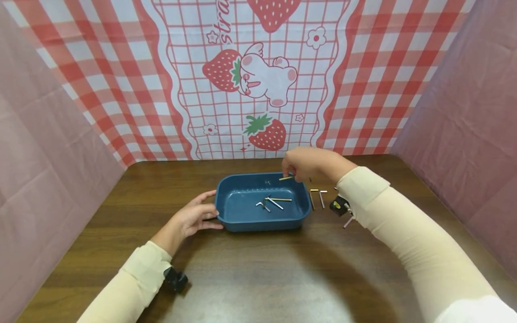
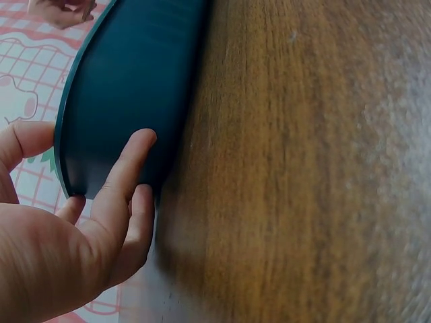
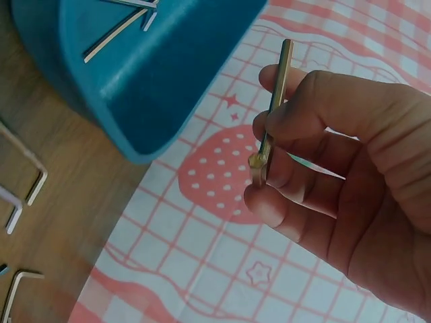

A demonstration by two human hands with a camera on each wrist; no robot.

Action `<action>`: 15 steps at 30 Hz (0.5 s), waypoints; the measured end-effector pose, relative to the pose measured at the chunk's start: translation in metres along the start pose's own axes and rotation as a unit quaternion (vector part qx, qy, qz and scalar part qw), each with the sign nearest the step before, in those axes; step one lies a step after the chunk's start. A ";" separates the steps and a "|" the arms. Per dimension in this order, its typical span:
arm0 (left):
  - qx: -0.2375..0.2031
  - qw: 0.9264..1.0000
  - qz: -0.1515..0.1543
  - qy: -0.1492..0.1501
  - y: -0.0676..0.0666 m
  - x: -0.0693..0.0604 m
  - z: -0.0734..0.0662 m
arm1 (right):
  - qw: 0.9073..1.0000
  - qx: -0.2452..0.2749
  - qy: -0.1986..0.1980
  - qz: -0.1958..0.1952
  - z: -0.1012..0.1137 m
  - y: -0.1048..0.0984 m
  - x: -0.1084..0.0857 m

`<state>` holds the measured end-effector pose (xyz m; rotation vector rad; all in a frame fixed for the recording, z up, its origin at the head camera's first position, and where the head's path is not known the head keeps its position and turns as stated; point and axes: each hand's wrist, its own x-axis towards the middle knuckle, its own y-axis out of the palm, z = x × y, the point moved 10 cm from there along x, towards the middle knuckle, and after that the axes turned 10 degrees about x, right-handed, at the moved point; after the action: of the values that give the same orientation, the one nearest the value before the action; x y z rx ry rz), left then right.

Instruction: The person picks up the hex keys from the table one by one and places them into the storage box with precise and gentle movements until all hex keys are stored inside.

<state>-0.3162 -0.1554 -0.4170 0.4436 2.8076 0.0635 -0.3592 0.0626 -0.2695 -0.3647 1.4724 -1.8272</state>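
My right hand (image 1: 304, 162) pinches a gold-coloured hex key (image 3: 276, 101) over the back right corner of a blue rectangular bin (image 1: 262, 226). In the right wrist view, the key's long arm points up between thumb and fingers, its bent end near a lower fingertip. My left hand (image 1: 195, 215) touches the bin's left end; from the left wrist view, an extended finger (image 2: 128, 158) lies against the outer wall. Several hex keys (image 1: 276, 203), silver and gold, lie loosely in the bin.
Right of the bin, more L-shaped hex keys (image 1: 322, 199) lie on the brown wooden table (image 1: 258, 278); some are partly hidden by my right arm. A strawberry-print checked cloth (image 1: 258, 121) hangs behind, with pink cloth (image 1: 456, 116) at both sides. Each wrist carries a black camera (image 1: 175, 279).
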 end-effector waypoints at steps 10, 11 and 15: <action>0.001 1.000 0.002 -0.002 0.002 0.000 0.001 | 0.993 -0.098 -0.051 0.038 0.023 0.020 0.037; 0.000 1.000 0.002 -0.002 0.002 0.000 0.000 | 0.992 -0.103 -0.054 0.044 0.025 0.024 0.041; 0.003 1.000 0.001 0.001 0.001 -0.001 -0.001 | 0.990 -0.110 -0.067 0.061 0.033 0.036 0.055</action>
<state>-0.3156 -0.1551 -0.4159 0.4470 2.8104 0.0566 -0.3627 -0.0011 -0.3052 -0.4839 1.5702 -1.5197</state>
